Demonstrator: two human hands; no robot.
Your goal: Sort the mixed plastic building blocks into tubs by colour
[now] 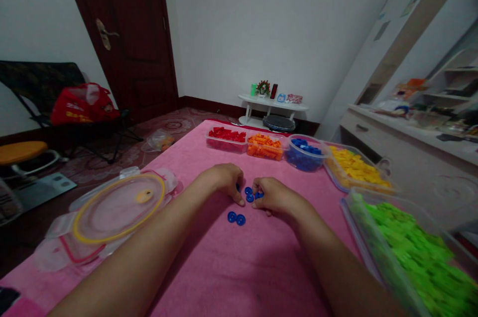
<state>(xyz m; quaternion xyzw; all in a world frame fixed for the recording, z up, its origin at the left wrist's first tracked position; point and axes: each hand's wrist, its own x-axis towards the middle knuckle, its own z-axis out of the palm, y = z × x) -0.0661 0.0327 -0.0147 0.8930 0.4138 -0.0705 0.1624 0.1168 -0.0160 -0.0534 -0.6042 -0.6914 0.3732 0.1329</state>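
Observation:
On the pink cloth, several small round blue pieces lie in the middle, a touching pair (236, 218) nearest to me and two more blue discs (249, 194) between my hands. My left hand (229, 180) is closed beside these discs, with a bit of blue showing at its fingers. Opposite it, my right hand (274, 193) pinches a blue piece (258, 196) between thumb and fingertips, close to the cloth. How many pieces each hand covers is hidden.
Along the far and right edges stand tubs of red pieces (227, 134), orange pieces (264, 147), blue pieces (306, 147), yellow pieces (356, 166) and green pieces (414, 242). Clear container lids (119, 207) lie at the left. A low white shelf (274, 103) stands behind the table.

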